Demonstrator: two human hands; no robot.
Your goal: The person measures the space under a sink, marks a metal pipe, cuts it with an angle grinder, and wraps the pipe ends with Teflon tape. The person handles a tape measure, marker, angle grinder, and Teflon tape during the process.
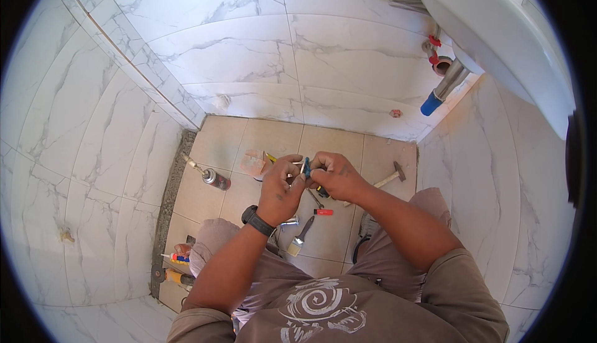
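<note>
Above the tiled floor, both hands meet at a small blue and white piece (306, 168), whose kind I cannot make out. My left hand (280, 189), with a dark watch (257, 219) on its wrist, pinches it from the left. From the right, the fingers of my right hand (336, 175) close on it too. Below them on the floor lie a dark-handled tool (316, 199), a small red piece (323, 212) and a paintbrush (301, 237). A yellow and black item is partly hidden beneath my right hand.
A torch on a gas can (216, 179) lies at left, beside a reddish flat piece (252, 163). To the right is a hammer (392, 176). A tube (177, 258) and yellow tool (178, 278) lie near my left knee. A white basin (497, 26) and blue-ended pipe (430, 103) overhang at right.
</note>
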